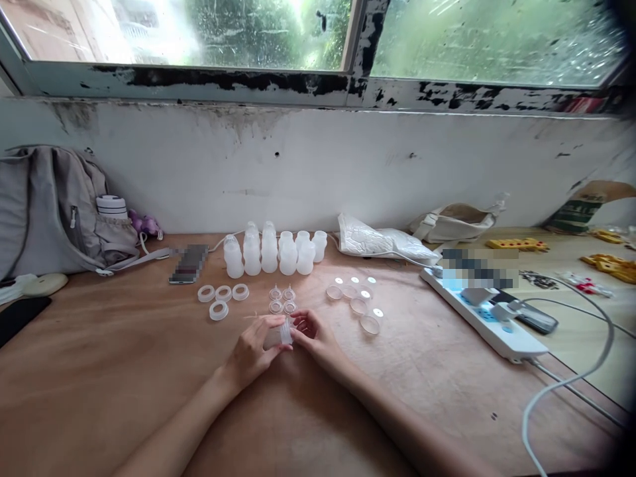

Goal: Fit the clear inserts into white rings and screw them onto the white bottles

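Note:
In front of me my left hand (252,350) is wrapped round a small translucent plastic bottle (272,339), tipped on its side with its ribbed neck to the right. My right hand (315,334) has its fingers curled together at that neck; what they pinch there is hidden. Just beyond my hands stand several clear nipple-like pieces (275,306). To their left lie several translucent screw rings (218,310). Over on the right are clear round caps (370,324) and small white discs (378,313). Behind them, frosted bottles (252,255) stand upright, some with tops on.
A white power strip (497,331) with plugs and cables crosses the right side. Left are a phone (189,265) and a grey backpack (54,205). White plastic packets (377,242) and a beige pouch (454,223) lie by the wall. Yellow parts (609,265) are far right.

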A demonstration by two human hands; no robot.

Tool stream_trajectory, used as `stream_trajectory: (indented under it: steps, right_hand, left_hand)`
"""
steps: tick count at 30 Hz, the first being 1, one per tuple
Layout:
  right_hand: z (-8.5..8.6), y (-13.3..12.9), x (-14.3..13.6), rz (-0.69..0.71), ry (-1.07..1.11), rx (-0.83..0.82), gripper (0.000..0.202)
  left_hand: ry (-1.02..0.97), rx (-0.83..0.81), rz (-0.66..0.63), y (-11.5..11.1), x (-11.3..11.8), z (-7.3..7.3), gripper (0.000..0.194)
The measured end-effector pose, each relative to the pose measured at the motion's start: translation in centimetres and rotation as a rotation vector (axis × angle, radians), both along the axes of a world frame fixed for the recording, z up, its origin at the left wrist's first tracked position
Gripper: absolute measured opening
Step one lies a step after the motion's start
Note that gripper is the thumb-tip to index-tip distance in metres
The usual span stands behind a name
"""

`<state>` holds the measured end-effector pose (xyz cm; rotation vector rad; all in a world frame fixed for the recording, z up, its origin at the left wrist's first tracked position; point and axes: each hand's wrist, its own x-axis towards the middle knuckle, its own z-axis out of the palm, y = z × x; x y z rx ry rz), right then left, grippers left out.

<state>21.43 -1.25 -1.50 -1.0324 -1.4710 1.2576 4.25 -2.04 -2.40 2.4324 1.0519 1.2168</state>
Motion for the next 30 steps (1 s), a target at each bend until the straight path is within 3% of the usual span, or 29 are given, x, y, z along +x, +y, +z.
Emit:
stream_trajectory:
  steps: [6, 13, 19, 22, 30]
  right_hand:
    - [0.3, -0.4, -0.3, 0.238, 0.169, -0.184, 0.031]
    - [0.4, -0.3, -0.1, 0.112, 0.145, -0.156, 0.028]
    - [0.3, -0.2, -0.2, 0.106, 0.116, -0.154, 0.026]
    - [-0.1, -0.4, -0.4, 0.093, 0.035, -0.087, 0.025]
    - [-0.3, -1.0, -0.8, 0.032, -0.172, 0.084, 0.013]
  left_hand:
    - [-0.048, -0.208, -0.055, -0.8, 0.6, 0.8, 0.042]
    - [-0.083, -0.277, 0.075, -0.9, 1.2, 1.7, 0.030]
    - [-0.186, -0.531, 0.005, -1.2, 1.2, 2.0, 0.031]
    - [-0.224, -0.591, 0.031, -1.1, 1.3, 2.0, 0.024]
    - [-0.183, -0.592, 0.112, -1.4, 1.6, 1.9, 0.015]
